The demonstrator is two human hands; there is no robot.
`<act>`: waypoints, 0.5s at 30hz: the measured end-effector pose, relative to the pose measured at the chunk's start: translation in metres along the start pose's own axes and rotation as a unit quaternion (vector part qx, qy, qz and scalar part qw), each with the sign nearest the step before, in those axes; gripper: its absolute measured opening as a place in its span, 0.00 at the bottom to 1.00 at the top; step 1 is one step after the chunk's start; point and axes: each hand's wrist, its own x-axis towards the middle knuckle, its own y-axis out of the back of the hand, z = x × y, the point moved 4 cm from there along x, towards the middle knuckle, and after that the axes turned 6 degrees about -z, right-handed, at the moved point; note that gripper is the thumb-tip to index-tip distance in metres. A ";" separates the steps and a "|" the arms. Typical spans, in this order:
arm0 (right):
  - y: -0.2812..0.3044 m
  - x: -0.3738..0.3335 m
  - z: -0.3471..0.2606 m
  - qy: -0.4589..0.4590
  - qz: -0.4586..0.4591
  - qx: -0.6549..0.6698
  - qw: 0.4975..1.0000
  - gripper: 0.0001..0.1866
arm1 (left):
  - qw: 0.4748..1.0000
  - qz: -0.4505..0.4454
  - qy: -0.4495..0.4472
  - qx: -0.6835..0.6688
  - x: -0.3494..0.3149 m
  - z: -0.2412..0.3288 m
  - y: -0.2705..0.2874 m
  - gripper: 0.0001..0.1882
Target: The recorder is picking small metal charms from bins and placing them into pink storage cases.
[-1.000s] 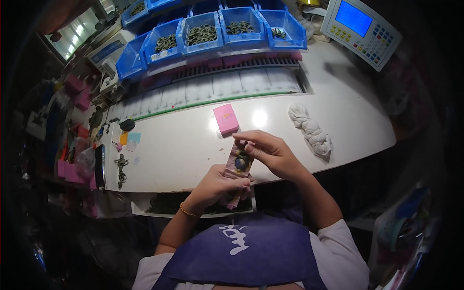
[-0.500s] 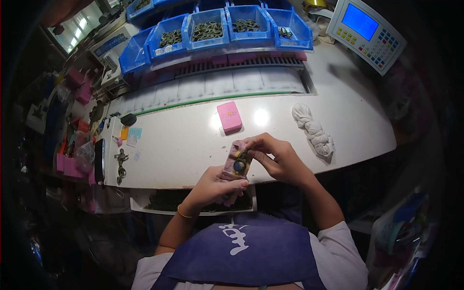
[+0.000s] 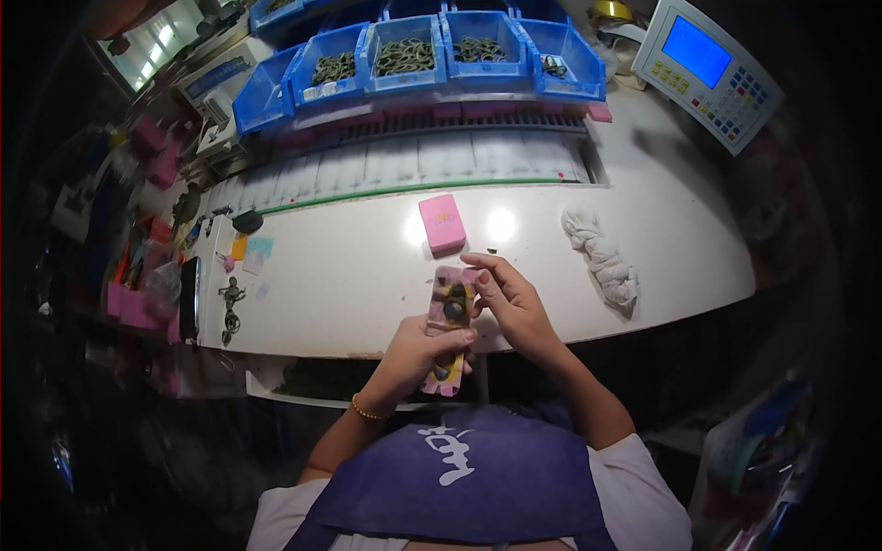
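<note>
Left hand point(image 3: 418, 349) grasping the pink fixture point(image 3: 447, 326) just below the pink block point(image 3: 442, 223); right hand point(image 3: 511, 298) pinches at its dark insert point(image 3: 454, 310), best seated squarely.

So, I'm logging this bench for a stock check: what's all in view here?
pink strip jig: one, pink with dark round parts, held over table's near edge
pink block: one, table centre
white rag: one, knotted, table right
blue bins: several, holding dark parts, far edge
control panel: one, grey, blue screen, far right
table: one, white
left hand: grips jig's lower end
right hand: fingers at jig's top
</note>
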 end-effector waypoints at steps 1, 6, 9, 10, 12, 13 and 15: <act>0.002 0.003 0.003 -0.005 -0.025 0.008 1.000 0.19 | 0.999 -0.014 0.010 0.033 0.001 0.000 -0.001 0.12; 0.011 0.009 0.026 -0.072 0.059 0.153 0.984 0.17 | 0.999 -0.043 -0.027 -0.017 0.004 -0.003 -0.004 0.16; 0.009 0.003 0.017 -0.042 -0.027 0.064 0.997 0.20 | 0.990 -0.080 -0.035 -0.107 0.003 -0.011 0.001 0.21; 0.005 0.003 0.009 -0.005 -0.049 0.006 0.999 0.22 | 0.984 -0.096 -0.020 -0.149 0.005 -0.015 0.003 0.24; 0.011 0.000 0.006 0.017 -0.083 -0.051 0.995 0.23 | 0.977 -0.102 -0.089 -0.167 0.008 -0.013 0.003 0.25; 0.012 -0.004 0.001 0.032 -0.082 -0.046 0.995 0.24 | 0.944 -0.151 -0.077 -0.284 0.010 -0.011 0.000 0.26; 0.023 -0.012 0.004 0.095 -0.095 -0.050 0.990 0.29 | 0.894 -0.199 -0.066 -0.395 0.016 -0.009 -0.001 0.27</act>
